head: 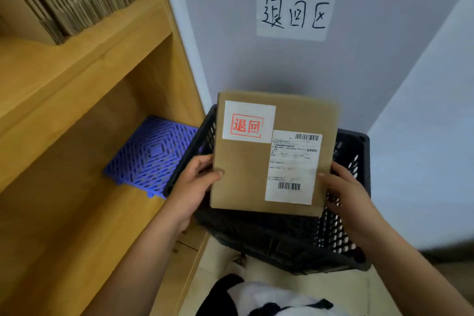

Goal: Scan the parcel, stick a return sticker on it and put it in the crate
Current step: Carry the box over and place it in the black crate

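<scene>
Both hands are on the parcel (275, 151) here, holding it flat-faced toward us in the middle of the frame, right over the open mouth of the black crate (359, 151). The left hand (191, 185) has its grip clamped on the parcel's left edge, thumb pressed on the front near the lower left corner; the right hand (343, 187) grips the right edge at about the same height, fingers mostly hidden behind the cardboard. The return sticker (248, 122), white with a red stamp, is already on, upper left of the parcel's face, just touching the shipping label (293, 167) below and to its right. So, by my reading, only the drop remains. Here is what matters: the parcel's long axis runs up and down the frame, tilted back a little, and the crate lies directly beneath and behind it, so the move looks like a straight lowering. Neither hand is clearly nearer; they share it evenly. Above, a handwritten sign (295, 13) hangs on the wall, and a blue plastic mat (151, 156) sits on the wooden shelf (77, 64) at left.
</scene>
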A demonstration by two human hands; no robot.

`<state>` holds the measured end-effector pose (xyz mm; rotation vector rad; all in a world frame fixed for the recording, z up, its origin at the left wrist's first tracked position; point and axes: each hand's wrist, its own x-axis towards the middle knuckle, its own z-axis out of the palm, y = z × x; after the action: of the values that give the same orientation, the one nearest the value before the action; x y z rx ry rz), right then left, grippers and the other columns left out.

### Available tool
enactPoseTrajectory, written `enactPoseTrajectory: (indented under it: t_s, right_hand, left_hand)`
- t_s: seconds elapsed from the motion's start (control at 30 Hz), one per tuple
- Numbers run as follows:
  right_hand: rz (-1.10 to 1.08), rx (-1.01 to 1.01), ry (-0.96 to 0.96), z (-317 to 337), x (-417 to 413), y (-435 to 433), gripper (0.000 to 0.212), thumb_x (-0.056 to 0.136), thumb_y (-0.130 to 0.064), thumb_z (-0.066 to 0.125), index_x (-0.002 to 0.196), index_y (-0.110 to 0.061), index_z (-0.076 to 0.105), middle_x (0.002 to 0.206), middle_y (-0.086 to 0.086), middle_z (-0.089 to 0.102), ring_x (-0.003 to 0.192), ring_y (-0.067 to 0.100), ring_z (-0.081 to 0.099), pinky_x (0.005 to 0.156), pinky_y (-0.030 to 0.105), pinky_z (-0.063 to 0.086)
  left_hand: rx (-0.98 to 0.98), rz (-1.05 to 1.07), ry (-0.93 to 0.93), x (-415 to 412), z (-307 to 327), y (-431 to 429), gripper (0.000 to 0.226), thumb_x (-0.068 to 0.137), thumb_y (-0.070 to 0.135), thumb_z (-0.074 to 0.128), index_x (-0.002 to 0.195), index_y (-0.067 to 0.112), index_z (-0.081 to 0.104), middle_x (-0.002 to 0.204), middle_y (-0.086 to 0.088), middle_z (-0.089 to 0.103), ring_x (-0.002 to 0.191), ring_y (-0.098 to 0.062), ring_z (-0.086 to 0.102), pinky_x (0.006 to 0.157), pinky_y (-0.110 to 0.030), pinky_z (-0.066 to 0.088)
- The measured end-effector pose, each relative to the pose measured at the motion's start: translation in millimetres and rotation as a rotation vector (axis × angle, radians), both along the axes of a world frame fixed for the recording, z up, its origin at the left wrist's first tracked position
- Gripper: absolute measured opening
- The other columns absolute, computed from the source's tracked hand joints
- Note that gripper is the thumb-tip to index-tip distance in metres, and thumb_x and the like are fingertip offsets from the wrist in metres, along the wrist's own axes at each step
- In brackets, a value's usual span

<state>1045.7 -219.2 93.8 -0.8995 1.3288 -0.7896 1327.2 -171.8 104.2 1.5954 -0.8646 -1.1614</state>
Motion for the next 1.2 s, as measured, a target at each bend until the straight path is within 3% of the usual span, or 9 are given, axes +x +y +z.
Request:
enactPoseTrajectory:
  t_s: [0.13, 0.33, 0.43, 0.53, 0.6, 0.73, 0.9, 1.07, 1.2]
  right_hand:
    - [-0.047, 0.139, 0.028, -7.0, 7.4, -10.9, 0.032, 0.097, -0.024, 0.053, 0.128, -0.029, 0.061, 0.112, -0.005, 0.076, 0.104, 0.02, 0.068, 0.087, 0.043, 0.052]
    - [-0.143, 0.375, 0.015, -40.9, 19.7, -20.9, 0.036, 0.098, -0.033, 0.053, 0.131, -0.02, 0.056, 0.115, 0.004, 0.07, 0.104, 0.028, 0.065, 0.075, 0.04, 0.049]
    - [-0.212, 0.49, -0.009, -60.4, 24.5, -32.1, 0.039, 0.096, -0.041, 0.053, 0.126, -0.018, 0.06, 0.112, 0.005, 0.07, 0.101, 0.027, 0.064, 0.079, 0.043, 0.047]
    - [-0.289, 0.588, -0.007, -78.5, 30.5, -43.8, 0.044, 0.094, -0.046, 0.054, 0.127, -0.016, 0.057, 0.109, 0.007, 0.068, 0.097, 0.03, 0.063, 0.082, 0.047, 0.047]
    - [-0.32, 0.646, 0.013, -89.6, 35.3, -50.1, 0.043, 0.095, -0.046, 0.053, 0.125, -0.015, 0.053, 0.102, 0.009, 0.065, 0.089, 0.029, 0.062, 0.077, 0.045, 0.046]
    - [-0.402, 0.722, 0.006, -116.8, 42.5, -65.1, 0.031, 0.099, -0.039, 0.049, 0.115, -0.013, 0.053, 0.091, 0.011, 0.063, 0.078, 0.029, 0.061, 0.064, 0.041, 0.048]
    - [-0.459, 0.717, 0.057, -164.9, 52.0, -85.4, 0.028, 0.101, -0.033, 0.048, 0.117, -0.012, 0.055, 0.09, 0.008, 0.062, 0.076, 0.027, 0.059, 0.055, 0.035, 0.044]
    - [-0.465, 0.714, 0.061, -204.4, 55.5, -92.8, 0.036, 0.097, -0.036, 0.052, 0.122, -0.011, 0.057, 0.106, 0.012, 0.067, 0.088, 0.032, 0.065, 0.061, 0.038, 0.052]
    - [-0.486, 0.681, 0.109, -233.8, 51.4, -92.3, 0.052, 0.088, -0.039, 0.057, 0.134, -0.014, 0.052, 0.12, 0.014, 0.065, 0.1, 0.038, 0.066, 0.087, 0.053, 0.056]
  left_hand:
    - [0.134, -0.084, 0.003, 9.7, -12.9, -48.4, 0.025, 0.093, 0.007, 0.06, 0.118, 0.009, 0.059, 0.122, -0.007, 0.066, 0.096, -0.008, 0.064, 0.077, -0.026, 0.05]
    - [0.441, -0.226, -0.066, 12.3, -54.6, -91.2, 0.033, 0.091, 0.033, 0.065, 0.116, 0.016, 0.053, 0.109, -0.002, 0.064, 0.088, -0.01, 0.058, 0.063, -0.03, 0.041]
    - [0.546, -0.325, -0.051, 9.9, -71.8, -109.2, 0.03, 0.092, 0.04, 0.061, 0.111, 0.017, 0.057, 0.105, 0.002, 0.064, 0.091, -0.014, 0.056, 0.077, -0.035, 0.042]
    - [0.651, -0.398, -0.057, 5.4, -85.7, -123.7, 0.017, 0.094, 0.044, 0.057, 0.091, 0.027, 0.056, 0.096, 0.01, 0.058, 0.103, -0.019, 0.049, 0.097, -0.046, 0.036]
    - [0.719, -0.429, -0.054, 4.6, -100.3, -131.5, 0.021, 0.093, 0.047, 0.056, 0.099, 0.028, 0.055, 0.107, 0.006, 0.057, 0.113, -0.023, 0.048, 0.101, -0.05, 0.034]
    - [0.845, -0.467, -0.087, 1.4, -131.1, -148.2, 0.064, 0.089, 0.058, 0.054, 0.142, 0.025, 0.042, 0.146, -0.005, 0.048, 0.135, -0.032, 0.042, 0.109, -0.058, 0.031]
    - [1.001, -0.473, -0.053, -5.1, -157.8, -159.6, 0.074, 0.083, 0.065, 0.055, 0.146, 0.029, 0.04, 0.152, -0.008, 0.04, 0.137, -0.034, 0.037, 0.109, -0.061, 0.029]
    - [1.011, -0.405, 0.002, 0.2, -178.4, -162.4, 0.069, 0.085, 0.062, 0.055, 0.143, 0.029, 0.042, 0.152, -0.008, 0.041, 0.138, -0.033, 0.037, 0.109, -0.061, 0.031]
    - [1.007, -0.377, 0.018, 0.5, -183.5, -164.4, 0.062, 0.089, 0.058, 0.053, 0.142, 0.027, 0.044, 0.149, -0.008, 0.043, 0.136, -0.032, 0.037, 0.11, -0.056, 0.031]
